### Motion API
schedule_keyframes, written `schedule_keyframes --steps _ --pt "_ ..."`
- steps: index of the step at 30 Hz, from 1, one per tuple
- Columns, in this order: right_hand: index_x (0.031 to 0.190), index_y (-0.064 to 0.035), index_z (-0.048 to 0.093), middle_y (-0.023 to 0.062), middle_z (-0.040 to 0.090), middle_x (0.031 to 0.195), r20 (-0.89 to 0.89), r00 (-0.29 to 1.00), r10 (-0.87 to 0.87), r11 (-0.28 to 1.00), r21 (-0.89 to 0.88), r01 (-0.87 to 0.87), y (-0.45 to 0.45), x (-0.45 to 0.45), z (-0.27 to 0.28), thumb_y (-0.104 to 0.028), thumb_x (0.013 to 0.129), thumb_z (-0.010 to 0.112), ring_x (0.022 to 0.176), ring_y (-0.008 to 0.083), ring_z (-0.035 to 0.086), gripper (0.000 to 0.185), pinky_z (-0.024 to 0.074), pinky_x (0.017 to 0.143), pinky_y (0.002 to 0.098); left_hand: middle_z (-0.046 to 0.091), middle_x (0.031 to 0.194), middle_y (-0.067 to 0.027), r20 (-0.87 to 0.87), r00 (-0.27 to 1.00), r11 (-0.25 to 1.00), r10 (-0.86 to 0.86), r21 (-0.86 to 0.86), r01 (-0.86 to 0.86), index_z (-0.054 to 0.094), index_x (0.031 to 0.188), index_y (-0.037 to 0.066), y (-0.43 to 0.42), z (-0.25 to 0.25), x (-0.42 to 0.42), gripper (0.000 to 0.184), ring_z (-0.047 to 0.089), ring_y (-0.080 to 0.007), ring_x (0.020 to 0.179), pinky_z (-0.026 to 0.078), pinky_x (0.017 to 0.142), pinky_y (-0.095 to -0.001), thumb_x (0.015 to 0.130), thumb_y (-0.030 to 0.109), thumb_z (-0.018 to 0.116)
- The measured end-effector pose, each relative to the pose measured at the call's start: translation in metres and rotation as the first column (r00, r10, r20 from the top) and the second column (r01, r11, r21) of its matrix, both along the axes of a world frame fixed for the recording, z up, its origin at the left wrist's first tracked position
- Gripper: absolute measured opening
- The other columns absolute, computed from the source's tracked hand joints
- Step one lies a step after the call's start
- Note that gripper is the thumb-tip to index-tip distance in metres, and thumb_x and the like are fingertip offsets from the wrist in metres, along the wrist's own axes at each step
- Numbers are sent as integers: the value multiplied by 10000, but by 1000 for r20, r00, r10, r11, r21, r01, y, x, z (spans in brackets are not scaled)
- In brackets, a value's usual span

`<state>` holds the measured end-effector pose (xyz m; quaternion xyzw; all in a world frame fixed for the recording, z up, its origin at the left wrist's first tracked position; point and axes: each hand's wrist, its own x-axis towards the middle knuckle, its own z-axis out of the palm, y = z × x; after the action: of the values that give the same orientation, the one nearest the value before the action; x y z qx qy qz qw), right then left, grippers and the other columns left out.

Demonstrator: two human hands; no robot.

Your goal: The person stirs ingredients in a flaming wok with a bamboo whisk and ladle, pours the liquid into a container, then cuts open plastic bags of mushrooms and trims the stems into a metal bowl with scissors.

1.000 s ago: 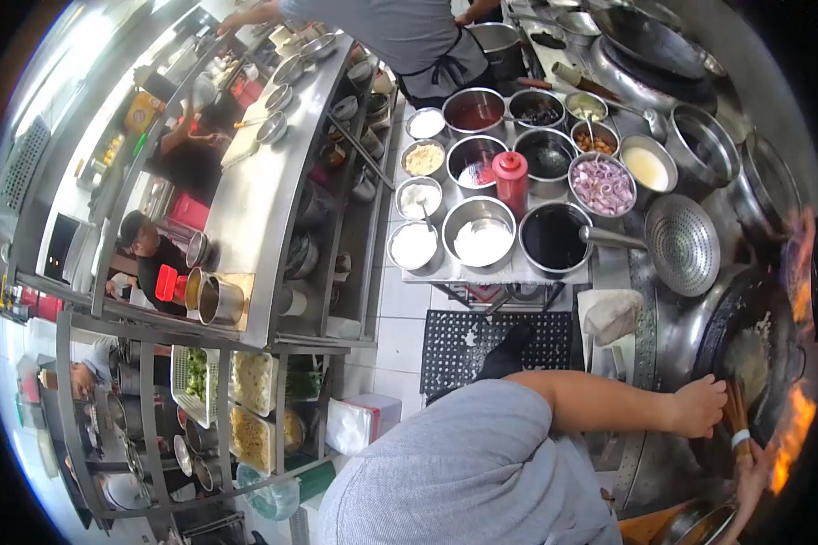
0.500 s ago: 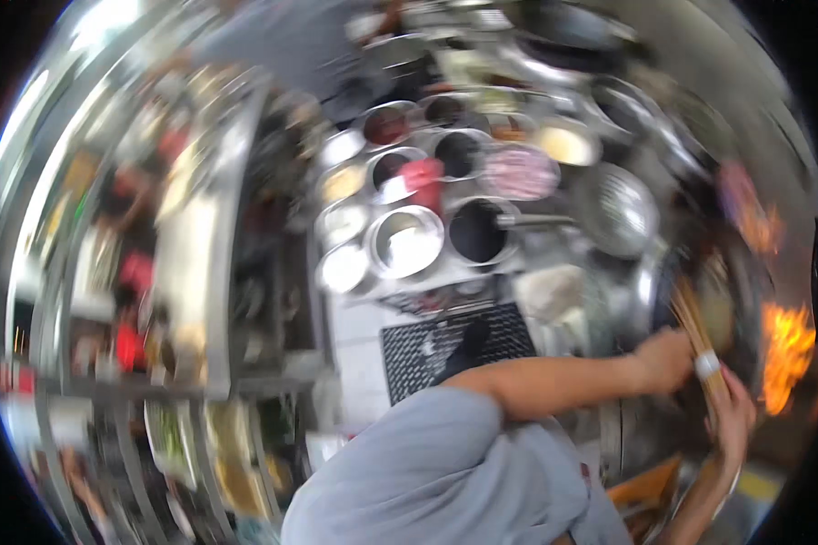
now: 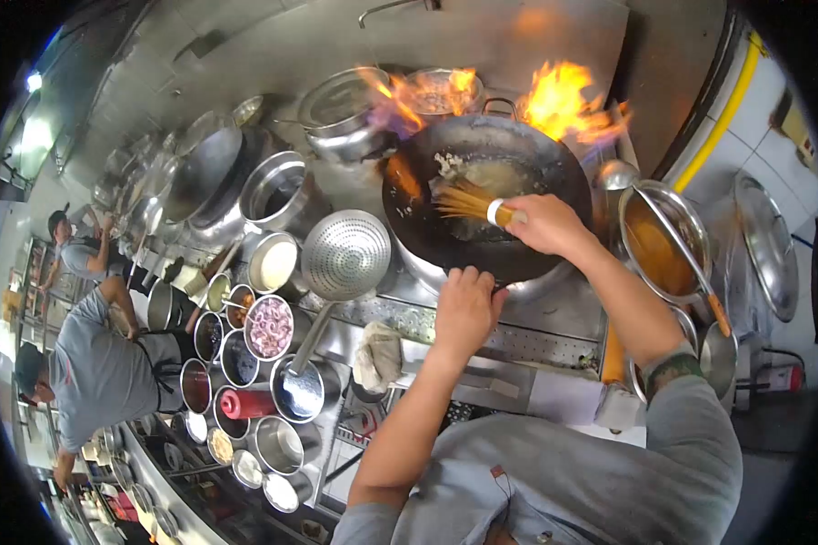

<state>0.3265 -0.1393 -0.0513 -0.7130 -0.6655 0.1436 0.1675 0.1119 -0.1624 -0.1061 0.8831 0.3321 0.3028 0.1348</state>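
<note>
A large dark wok (image 3: 545,163) sits on the stove, with some liquid and pale bits in its bottom. My right hand (image 3: 543,224) is closed around a bamboo brush (image 3: 468,200) with a white band, its bristles down inside the wok. At the wok's near rim, my left hand (image 3: 469,309) has its fingers pressed together on the edge; what lies under them is hidden. Flames (image 3: 568,100) rise behind the wok's far rim.
A perforated strainer (image 3: 346,255) lies left of the wok, near a folded cloth (image 3: 378,357). Pots of ingredients and a red bottle (image 3: 247,403) stand farther left. Right is a pot (image 3: 661,245) with a ladle across it. Co-workers (image 3: 109,363) stand at left.
The view has swung right toward the stove, so the wok is now central. My left hand has gone from beside the brush to the wok's near rim. The brush remains in my right hand.
</note>
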Motion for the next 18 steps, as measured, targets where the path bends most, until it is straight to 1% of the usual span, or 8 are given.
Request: schedule_keyframes --steps 3,4,7,11,13,16,17,18 --pt "1234 -123 684 194 706 1098 -243 962 124 992 17 -123 -14 -27 3 -287 833 724 1021 392 664 436 528 895 466 561 837 -153 -11 1000 1000 11 6 -11 613 829 30 1 1 1 200 535 -361 834 447 753 -456 838 191 732" --pt "1259 -141 675 195 706 1099 -257 955 149 987 93 -129 -5 -32 -21 -295 842 720 1016 390 671 447 533 887 460 562 837 -155 -17 1000 1000 16 7 -16 614 828 29 1 2 2 202 535 -361 835 447 752 -455 836 192 733" --pt "1244 -163 685 199 713 1065 -22 996 -82 989 -126 79 35 -19 -36 -327 856 704 999 390 682 422 543 875 455 559 833 -157 -31 999 1000 -7 1 7 614 830 25 -7 -4 1 206 534 -360 832 447 755 -453 832 193 732" --pt "1310 -173 652 209 703 1117 -284 957 -60 998 -8 60 12 -34 -6 -335 868 692 1045 380 679 473 535 917 432 555 836 -156 -9 1000 1000 5 -15 -5 612 832 27 -3 1 -2 197 529 -355 829 446 764 -447 842 192 720" --pt "1274 -137 668 227 701 1106 -323 946 28 998 68 -6 29 -51 -34 -318 881 674 1032 403 675 433 531 909 458 554 850 -149 -9 1000 1000 10 13 -10 613 837 31 -2 -1 0 201 525 -348 838 448 772 -440 840 200 721" --pt "1114 -96 705 236 708 1020 -133 981 -142 989 23 146 73 -27 -56 -308 915 593 975 404 681 311 534 842 491 559 861 -143 -16 1000 1000 1 14 -1 616 851 30 -4 0 -5 197 530 -347 860 457 781 -427 833 196 720" --pt "1100 -90 708 221 713 1000 -60 994 -88 993 73 92 69 -19 -37 -339 922 590 964 396 686 328 539 833 485 564 866 -143 -3 1000 1000 -1 6 1 624 848 33 -5 -2 -6 192 534 -347 869 458 786 -429 835 201 714" --pt "1113 -91 710 200 716 1022 -68 993 -96 995 -41 93 65 -20 -15 -360 915 620 973 392 685 346 541 846 471 568 871 -143 14 1000 1000 9 2 -9 632 845 35 -7 -5 -6 188 538 -347 878 460 792 -430 837 207 708"
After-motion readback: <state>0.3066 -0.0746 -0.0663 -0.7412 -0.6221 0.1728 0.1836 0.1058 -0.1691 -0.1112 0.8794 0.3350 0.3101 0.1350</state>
